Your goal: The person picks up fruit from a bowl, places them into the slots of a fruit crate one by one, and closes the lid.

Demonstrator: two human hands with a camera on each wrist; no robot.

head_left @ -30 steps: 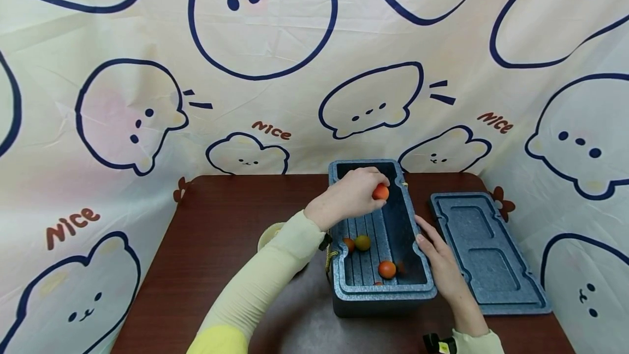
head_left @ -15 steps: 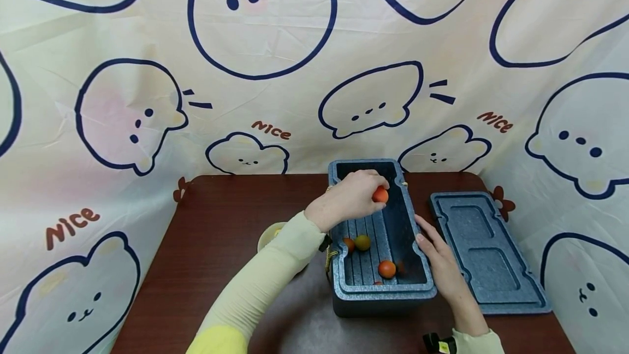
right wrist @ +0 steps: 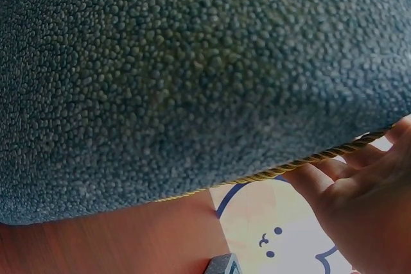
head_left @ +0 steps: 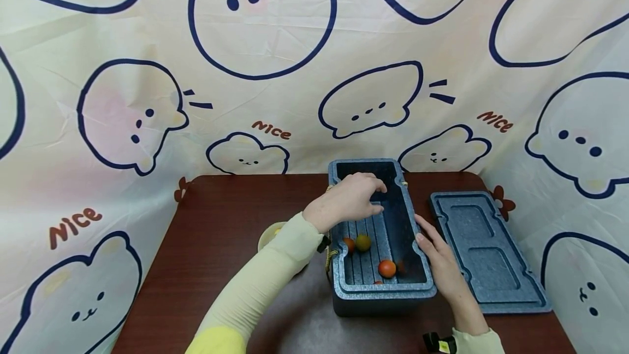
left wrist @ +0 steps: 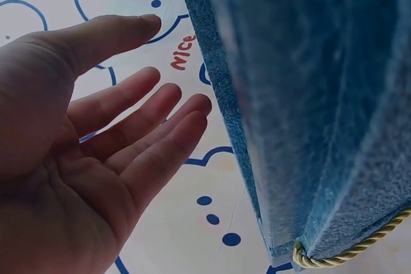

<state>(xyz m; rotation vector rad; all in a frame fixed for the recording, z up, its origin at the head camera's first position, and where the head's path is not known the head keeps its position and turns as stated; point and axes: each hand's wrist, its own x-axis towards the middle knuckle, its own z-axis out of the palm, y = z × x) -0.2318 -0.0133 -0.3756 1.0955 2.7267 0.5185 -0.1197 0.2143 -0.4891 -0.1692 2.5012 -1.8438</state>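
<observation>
A deep blue-grey foam box (head_left: 383,291) stands uncovered on the table. My left hand (head_left: 350,201) hovers inside its far half, fingers spread, holding nothing; the left wrist view shows the bare palm and straight fingers (left wrist: 115,120) beside the box wall (left wrist: 257,94). On the ribbed floor lie a yellow-green ball-like fruit (head_left: 362,242), an orange one (head_left: 349,245) beside it, and a larger orange one (head_left: 386,269) nearer the front. Part of another orange thing shows by the front wall. My right hand (head_left: 444,266) rests against the box's right side, next to a golden cord (right wrist: 302,160).
The box's lid (head_left: 491,255) lies flat to the right of the right hand. A pale bowl (head_left: 267,235) sits left of the box, partly hidden behind my left forearm. Patterned cloth (head_left: 304,42) rises behind and beside the brown table (head_left: 216,223).
My left hand has let go of a round orange fruit over the box; its fingers have spread, and that fruit is out of sight. My right hand stays in place.
</observation>
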